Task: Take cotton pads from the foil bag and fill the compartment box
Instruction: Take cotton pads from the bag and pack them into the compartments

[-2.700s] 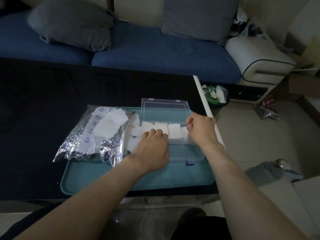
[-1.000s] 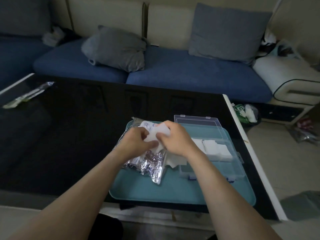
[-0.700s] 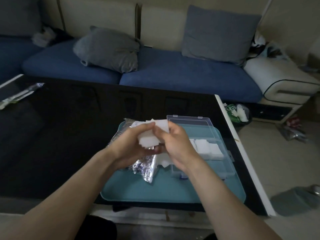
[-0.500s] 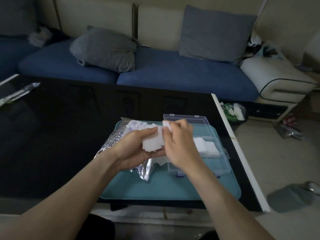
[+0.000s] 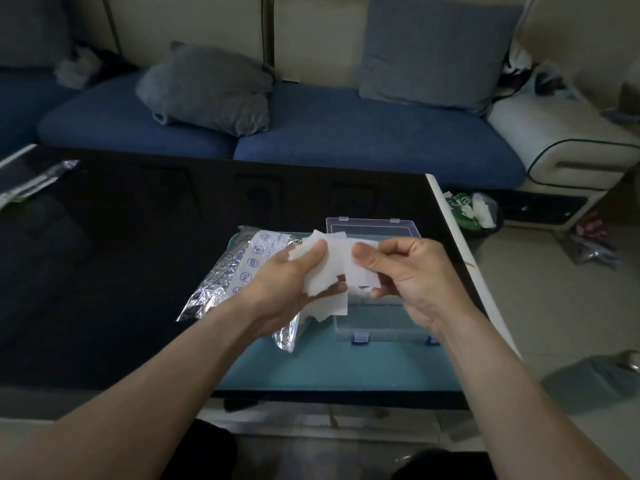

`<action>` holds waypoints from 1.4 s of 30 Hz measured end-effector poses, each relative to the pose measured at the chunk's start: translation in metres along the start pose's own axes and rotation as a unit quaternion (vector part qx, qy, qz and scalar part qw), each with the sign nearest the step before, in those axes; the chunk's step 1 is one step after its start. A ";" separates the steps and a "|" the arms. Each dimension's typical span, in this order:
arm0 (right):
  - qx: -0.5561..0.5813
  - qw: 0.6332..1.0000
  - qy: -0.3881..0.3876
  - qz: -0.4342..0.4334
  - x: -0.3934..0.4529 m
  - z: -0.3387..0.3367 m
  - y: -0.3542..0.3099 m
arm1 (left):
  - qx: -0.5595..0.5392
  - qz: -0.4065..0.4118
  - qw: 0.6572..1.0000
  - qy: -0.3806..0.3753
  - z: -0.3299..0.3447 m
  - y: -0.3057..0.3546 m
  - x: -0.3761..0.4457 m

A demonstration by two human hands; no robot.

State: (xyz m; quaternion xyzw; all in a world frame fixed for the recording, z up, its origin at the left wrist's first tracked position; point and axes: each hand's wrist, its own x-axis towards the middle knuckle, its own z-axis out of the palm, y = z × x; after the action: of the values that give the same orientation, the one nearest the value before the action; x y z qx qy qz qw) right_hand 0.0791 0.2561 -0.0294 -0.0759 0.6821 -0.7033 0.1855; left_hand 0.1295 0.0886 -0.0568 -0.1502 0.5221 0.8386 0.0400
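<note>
My left hand holds a stack of white cotton pads above the teal tray. My right hand pinches a pad at the right side of that stack, thumb on top. The crinkled foil bag lies on the tray's left part, partly under my left hand. The clear compartment box sits on the tray behind and below my hands, its lid open toward the sofa. My hands hide most of the box's compartments.
The tray lies near the right front corner of a black glossy table. A blue sofa with grey cushions stands behind it. A foil wrapper lies at the table's far left. A small bin with a bag stands on the floor to the right.
Both hands left the box, reached to the foil bag and lifted a stack of pads. My right hand now draws a pad rightward off the stack in my left hand.
</note>
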 end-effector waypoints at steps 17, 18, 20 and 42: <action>-0.202 0.972 -0.042 -0.109 0.016 -0.008 0.019 | 0.055 -0.028 0.983 -0.171 0.002 -0.001 0.001; -0.200 0.971 -0.063 -0.119 0.016 -0.014 0.018 | 0.083 -0.032 0.978 -0.187 0.000 -0.003 0.001; -0.205 0.968 -0.065 -0.128 0.017 -0.021 0.020 | 0.114 -0.041 0.974 -0.193 -0.002 -0.007 0.003; -0.302 0.939 -0.092 -0.135 0.014 -0.025 0.018 | 0.114 -0.148 0.954 -0.236 -0.008 -0.008 0.004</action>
State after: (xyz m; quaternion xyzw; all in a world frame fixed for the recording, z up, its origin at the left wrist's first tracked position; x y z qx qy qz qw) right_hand 0.0598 0.2744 -0.0506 -0.2837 0.8260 -0.4722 0.1190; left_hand 0.1290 0.0842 -0.0683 -0.0182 0.5620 0.7696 0.3025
